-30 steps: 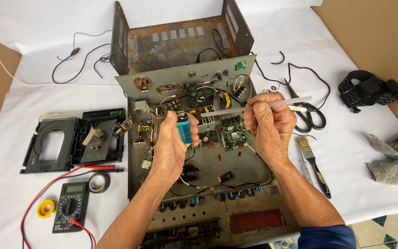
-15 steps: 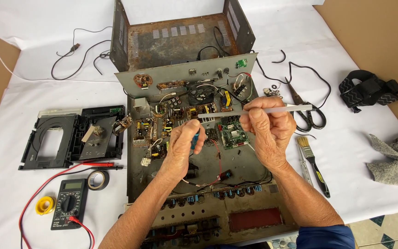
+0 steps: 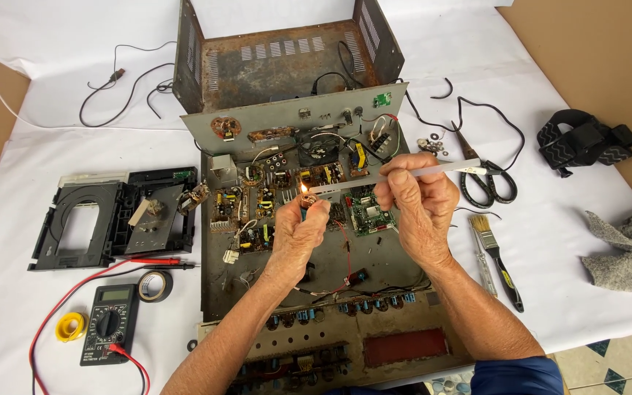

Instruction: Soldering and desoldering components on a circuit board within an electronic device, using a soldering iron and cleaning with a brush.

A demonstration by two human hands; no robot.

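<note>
Now a small flame (image 3: 304, 189) burns atop the lighter in the fisted left hand (image 3: 298, 232), unlit a moment ago; the right hand (image 3: 418, 208) pinches a translucent glue stick (image 3: 396, 175), its tip at the flame, above the open chassis (image 3: 316, 271).

Opened chassis (image 3: 316, 292) sits mid-table on a cloth (image 3: 60, 146), circuit boards (image 3: 257, 208) inside it. Detached metal cover (image 3: 279, 62) stands behind the chassis. Disc drive tray (image 3: 111, 219) lies left of the chassis; multimeter (image 3: 107, 323), tape roll (image 3: 155, 285) and solder spool (image 3: 71, 326) lie in front of that tray. Right of the chassis: scissors (image 3: 484, 179), with a paintbrush (image 3: 497, 256) nearer the person. Strap (image 3: 587, 143) and rag (image 3: 627, 249) lie far right. Both hands, left (image 3: 298, 234) and right (image 3: 415, 208), hover over the boards, a thin rod (image 3: 396, 175) spanning between them.
</note>
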